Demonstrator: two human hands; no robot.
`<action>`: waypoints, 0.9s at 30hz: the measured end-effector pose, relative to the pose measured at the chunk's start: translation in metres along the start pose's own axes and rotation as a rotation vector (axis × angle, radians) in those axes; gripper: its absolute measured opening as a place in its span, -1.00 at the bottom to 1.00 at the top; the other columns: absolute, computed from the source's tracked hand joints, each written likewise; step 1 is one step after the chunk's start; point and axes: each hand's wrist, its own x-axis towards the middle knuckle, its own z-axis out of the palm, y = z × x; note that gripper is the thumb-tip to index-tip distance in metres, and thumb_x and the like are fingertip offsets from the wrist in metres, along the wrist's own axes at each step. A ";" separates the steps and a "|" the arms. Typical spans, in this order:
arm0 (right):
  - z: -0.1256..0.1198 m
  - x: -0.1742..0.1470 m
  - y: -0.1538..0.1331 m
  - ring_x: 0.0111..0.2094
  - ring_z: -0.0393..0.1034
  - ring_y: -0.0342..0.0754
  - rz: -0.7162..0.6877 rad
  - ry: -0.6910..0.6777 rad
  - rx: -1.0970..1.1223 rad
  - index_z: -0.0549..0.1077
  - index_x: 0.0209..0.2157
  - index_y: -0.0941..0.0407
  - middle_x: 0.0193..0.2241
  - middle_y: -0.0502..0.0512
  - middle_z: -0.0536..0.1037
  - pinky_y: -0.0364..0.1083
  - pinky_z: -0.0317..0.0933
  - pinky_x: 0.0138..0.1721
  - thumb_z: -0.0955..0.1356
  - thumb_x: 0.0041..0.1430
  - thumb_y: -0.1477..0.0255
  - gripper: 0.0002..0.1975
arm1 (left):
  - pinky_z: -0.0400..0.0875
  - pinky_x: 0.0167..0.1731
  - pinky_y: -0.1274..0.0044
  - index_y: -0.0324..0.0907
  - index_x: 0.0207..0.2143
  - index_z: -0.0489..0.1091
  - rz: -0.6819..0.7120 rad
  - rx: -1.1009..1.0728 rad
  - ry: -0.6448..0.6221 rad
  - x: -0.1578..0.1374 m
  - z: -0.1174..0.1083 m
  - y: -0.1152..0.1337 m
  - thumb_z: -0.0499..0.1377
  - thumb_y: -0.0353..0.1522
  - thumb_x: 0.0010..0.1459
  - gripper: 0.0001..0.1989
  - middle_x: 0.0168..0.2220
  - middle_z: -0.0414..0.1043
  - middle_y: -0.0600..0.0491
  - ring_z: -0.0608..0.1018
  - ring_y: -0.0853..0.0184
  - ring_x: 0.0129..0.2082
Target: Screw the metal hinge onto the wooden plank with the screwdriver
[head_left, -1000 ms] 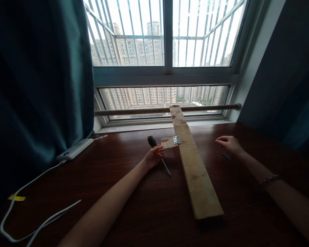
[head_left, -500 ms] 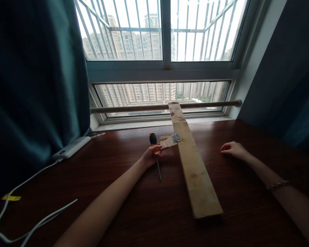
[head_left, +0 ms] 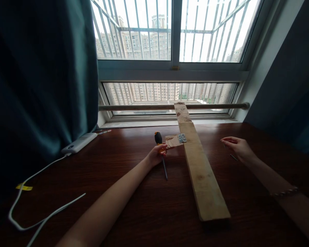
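Observation:
My left hand (head_left: 157, 153) is closed around a screwdriver (head_left: 158, 138) with a black and orange handle, its shaft pointing down toward the table. Beside it, a short wood piece (head_left: 172, 141) meets the left edge of a long wooden board (head_left: 201, 171). A metal hinge (head_left: 182, 138) lies across the joint between them. Right of the board, my right hand (head_left: 240, 148) is raised with fingers pinched; a small, thin, screw-like piece (head_left: 224, 145) shows under the fingertips. Below that hand lies a thin metal piece (head_left: 233, 157), too small to name surely.
A brown wooden table (head_left: 134, 199) carries everything. On the left are a white power strip (head_left: 79, 143), its white cable (head_left: 42, 168) and a yellow tag (head_left: 24, 187). A curtain (head_left: 67, 68) hangs at left; a rail (head_left: 139, 107) crosses before the window behind the board's far end.
The whole view has shifted, so things appear farther right. My right hand has lifted, uncovering the thin metal piece on the table. My left hand keeps its hold on the screwdriver.

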 end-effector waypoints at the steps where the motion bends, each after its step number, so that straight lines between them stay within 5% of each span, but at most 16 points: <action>1: 0.013 -0.003 -0.015 -0.50 0.41 -0.10 -0.012 -0.028 0.107 0.54 -0.40 0.15 -0.46 0.12 0.56 -0.18 0.26 -0.53 0.47 -0.25 0.25 -0.67 | 0.27 -0.76 0.76 -0.28 -0.41 0.29 0.000 -0.001 0.000 0.000 0.000 0.000 0.14 -0.55 0.00 -0.92 -0.57 0.33 0.13 0.21 0.65 -0.79; 6: 0.094 -0.014 -0.081 -0.47 0.42 -0.10 -0.206 -0.208 0.232 0.54 -0.43 0.15 -0.50 0.08 0.55 -0.13 0.30 -0.40 0.46 -0.15 0.29 -0.77 | 0.30 -0.74 0.75 -0.28 -0.38 0.29 0.015 0.004 -0.004 0.000 0.000 0.001 0.15 -0.54 0.01 -0.91 -0.55 0.33 0.13 0.22 0.65 -0.78; 11: 0.148 -0.016 -0.094 -0.41 0.41 -0.07 -0.561 -0.130 -0.009 0.56 -0.46 0.11 -0.46 0.07 0.52 -0.12 0.27 -0.37 0.39 -0.02 0.44 -0.92 | 0.29 -0.75 0.75 -0.28 -0.33 0.29 0.015 0.017 -0.013 0.001 0.000 0.001 0.15 -0.52 0.02 -0.87 -0.47 0.39 0.08 0.21 0.67 -0.78; 27: 0.154 -0.022 -0.077 -0.39 0.40 -0.09 -0.734 -0.069 -0.168 0.56 -0.44 0.08 -0.42 0.04 0.50 -0.13 0.26 -0.33 0.34 0.03 0.54 -0.85 | 0.27 -0.76 0.77 -0.28 -0.31 0.34 0.017 -0.003 0.002 -0.001 0.001 0.001 0.16 -0.51 0.02 -0.88 -0.48 0.39 0.08 0.22 0.67 -0.77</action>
